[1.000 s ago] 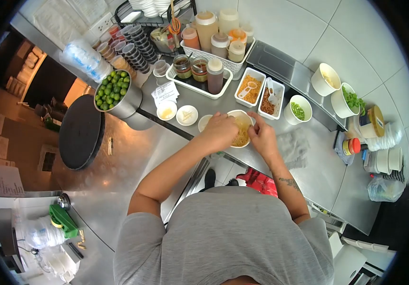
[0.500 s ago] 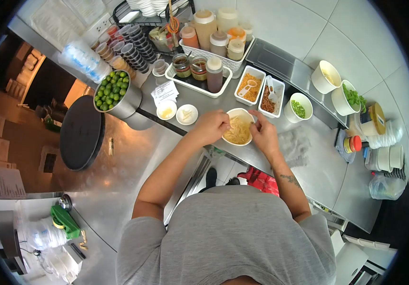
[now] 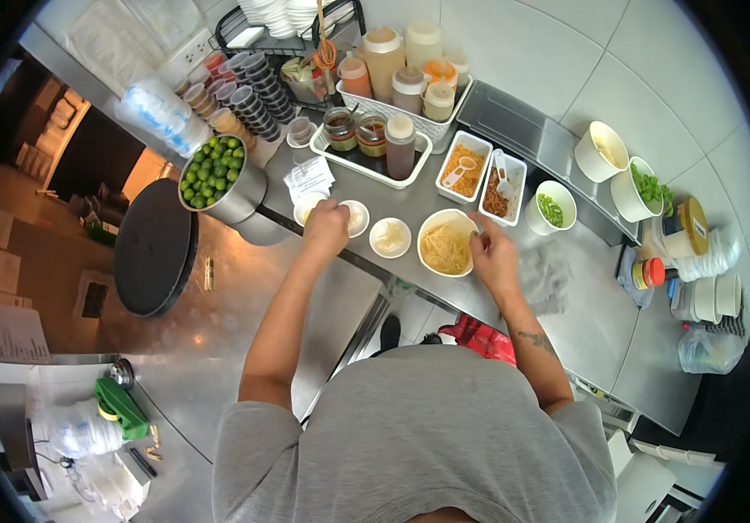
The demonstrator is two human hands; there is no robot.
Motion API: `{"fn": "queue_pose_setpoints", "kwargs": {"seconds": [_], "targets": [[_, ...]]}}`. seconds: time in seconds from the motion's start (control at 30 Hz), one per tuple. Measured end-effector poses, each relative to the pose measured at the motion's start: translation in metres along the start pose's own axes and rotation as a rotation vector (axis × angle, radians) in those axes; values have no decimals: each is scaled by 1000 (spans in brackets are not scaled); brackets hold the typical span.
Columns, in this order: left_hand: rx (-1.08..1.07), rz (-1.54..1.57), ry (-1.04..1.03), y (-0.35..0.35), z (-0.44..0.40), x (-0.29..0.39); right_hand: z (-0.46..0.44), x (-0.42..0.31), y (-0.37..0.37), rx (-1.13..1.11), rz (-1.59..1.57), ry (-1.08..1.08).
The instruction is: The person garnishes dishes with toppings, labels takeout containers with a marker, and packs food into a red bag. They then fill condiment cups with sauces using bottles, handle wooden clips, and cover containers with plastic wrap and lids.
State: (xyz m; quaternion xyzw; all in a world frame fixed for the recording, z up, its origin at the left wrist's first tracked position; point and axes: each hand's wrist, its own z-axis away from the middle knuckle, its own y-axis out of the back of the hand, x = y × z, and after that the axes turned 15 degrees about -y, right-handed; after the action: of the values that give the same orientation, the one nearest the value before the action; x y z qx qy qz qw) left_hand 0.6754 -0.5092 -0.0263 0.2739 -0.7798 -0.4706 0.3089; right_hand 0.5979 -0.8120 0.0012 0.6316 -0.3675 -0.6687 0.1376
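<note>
My right hand (image 3: 495,253) grips the right rim of a white bowl (image 3: 446,244) of pale yellow noodles, which stands on the steel counter. My left hand (image 3: 327,230) is over the small white dishes to the left, its fingers curled down at the right edge of the leftmost dish (image 3: 305,206). Whatever its fingertips hold is hidden. A second small dish (image 3: 357,218) stands just right of that hand. A third dish (image 3: 390,237), holding something pale, sits between it and the noodle bowl.
Behind the bowl are tubs of orange crumbs (image 3: 460,174) and brown bits (image 3: 496,205) with scoops. To the right stands a bowl of chopped greens (image 3: 551,209). A sauce tray (image 3: 405,181), a paper slip (image 3: 310,177) and a pot of limes (image 3: 240,193) are further left.
My left hand has moved left from the noodle bowl to the small dishes, and the third dish now shows. The right hand stays at the bowl's rim. The view has shifted slightly.
</note>
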Motion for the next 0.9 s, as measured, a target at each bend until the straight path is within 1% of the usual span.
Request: {"fn": "queue_pose_setpoints", "kwargs": {"seconds": [0.03, 0.07, 0.13, 0.17, 0.23, 0.33, 0.37, 0.47, 0.57, 0.63, 0.73, 0.8, 0.83, 0.9], "targets": [[83, -25, -6, -3, 1, 3, 1, -3, 0, 79, 35, 64], [92, -13, 12, -3, 1, 3, 1, -8, 1, 159, 69, 127], [109, 13, 49, 1, 1, 5, 1, -19, 6, 202, 81, 162], [109, 78, 62, 2, 2, 3, 1, -25, 7, 221, 88, 180], [108, 201, 89, 9, 6, -12, -2, -37, 4, 175, 76, 236], [172, 138, 239, 24, 12, -36, -8, -59, -8, 53, 55, 318], [167, 86, 251, 27, 17, -50, -11, -68, -14, 4, 49, 346], [42, -17, 382, 31, 29, -63, -23, -88, -48, -208, -70, 424], [-25, -37, 368, 31, 30, -53, -34, -113, -90, -322, 9, 446], [-49, -86, 353, 28, 28, -50, -42, -134, -113, -401, 146, 516], [-29, -167, 325, 13, 28, -55, -48, -146, -161, -421, 219, 593], [1, -192, 315, 12, 26, -55, -51, -154, -183, -491, 395, 557], [-17, -187, 314, 14, 25, -54, -51, -157, -191, -525, 483, 536], [-54, -176, 315, 19, 27, -52, -51, -157, -204, -538, 547, 553]]}}
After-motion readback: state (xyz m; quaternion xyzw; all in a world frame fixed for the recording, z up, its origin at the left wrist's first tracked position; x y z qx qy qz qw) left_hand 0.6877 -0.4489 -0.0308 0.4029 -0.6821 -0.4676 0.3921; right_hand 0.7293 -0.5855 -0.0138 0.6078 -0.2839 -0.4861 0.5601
